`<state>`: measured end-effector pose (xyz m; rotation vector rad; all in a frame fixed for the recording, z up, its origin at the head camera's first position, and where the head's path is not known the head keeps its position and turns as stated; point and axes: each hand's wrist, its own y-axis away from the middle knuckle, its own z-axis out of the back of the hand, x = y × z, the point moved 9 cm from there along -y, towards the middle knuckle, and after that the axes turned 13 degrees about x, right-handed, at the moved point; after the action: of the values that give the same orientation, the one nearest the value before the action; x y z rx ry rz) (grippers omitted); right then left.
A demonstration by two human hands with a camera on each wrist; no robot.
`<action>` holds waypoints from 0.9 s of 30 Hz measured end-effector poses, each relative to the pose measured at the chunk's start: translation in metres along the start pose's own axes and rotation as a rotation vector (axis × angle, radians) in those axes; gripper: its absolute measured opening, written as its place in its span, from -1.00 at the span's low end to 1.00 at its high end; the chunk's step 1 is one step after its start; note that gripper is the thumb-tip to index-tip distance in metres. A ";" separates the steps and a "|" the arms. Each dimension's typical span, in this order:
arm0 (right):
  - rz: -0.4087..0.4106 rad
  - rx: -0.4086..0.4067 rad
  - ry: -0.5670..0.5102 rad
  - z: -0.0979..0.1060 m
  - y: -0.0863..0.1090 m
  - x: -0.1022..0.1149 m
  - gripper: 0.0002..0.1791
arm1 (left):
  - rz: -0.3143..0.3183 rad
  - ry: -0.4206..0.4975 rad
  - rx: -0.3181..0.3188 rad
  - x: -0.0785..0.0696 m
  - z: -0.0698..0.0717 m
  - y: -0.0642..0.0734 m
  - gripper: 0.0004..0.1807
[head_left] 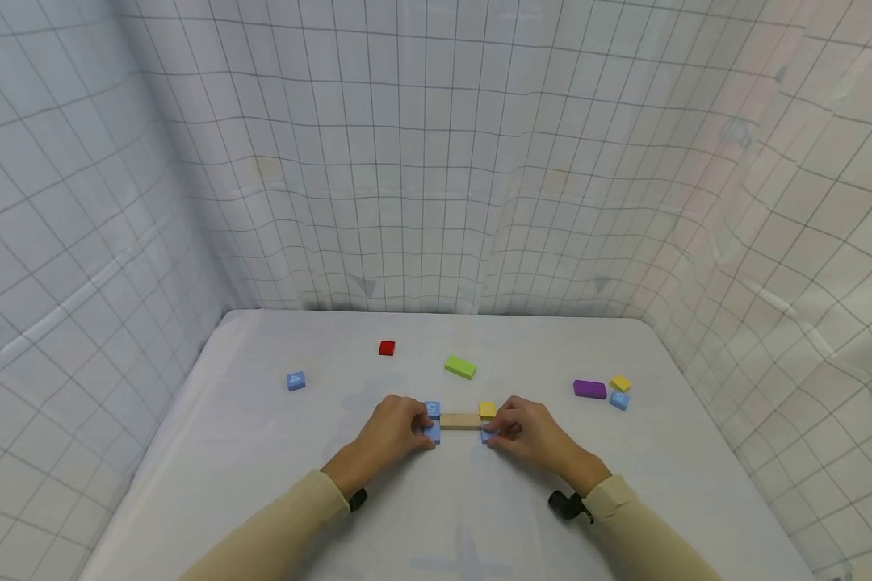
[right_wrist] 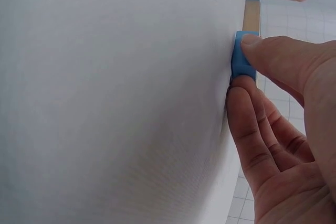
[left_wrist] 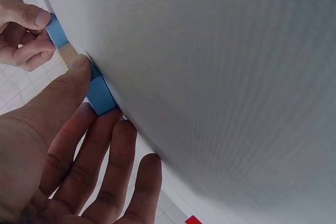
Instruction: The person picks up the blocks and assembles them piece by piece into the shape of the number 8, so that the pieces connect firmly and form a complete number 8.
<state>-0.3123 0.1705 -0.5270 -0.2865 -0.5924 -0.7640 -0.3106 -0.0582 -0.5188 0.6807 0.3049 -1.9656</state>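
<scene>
Pinching on both sides! On the white table [head_left: 465,504], left hand [head_left: 387,432] and right hand [head_left: 536,436] flank a wooden bar [head_left: 461,422], a left blue block [left_wrist: 102,99] held at one end, a right blue block [right_wrist: 238,53] held at the other. Purple block [head_left: 590,390] off to the right, lime block [head_left: 461,368] beyond the bar, little red block [head_left: 387,348] farther back, leftward.
</scene>
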 end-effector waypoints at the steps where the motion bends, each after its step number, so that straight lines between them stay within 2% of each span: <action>1: 0.002 0.001 0.004 0.000 0.000 0.000 -0.83 | -0.001 0.001 -0.001 0.000 0.000 0.000 -0.72; 11: -0.027 0.023 0.007 -0.003 0.000 0.000 -0.76 | 0.013 0.009 0.010 0.001 -0.001 0.001 -0.72; 27: -0.011 0.021 0.017 -0.003 0.000 0.001 -0.73 | 0.012 0.012 0.013 0.001 -0.001 0.000 -0.72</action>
<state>-0.3107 0.1684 -0.5291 -0.2571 -0.5860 -0.7700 -0.3104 -0.0588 -0.5202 0.7016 0.2955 -1.9536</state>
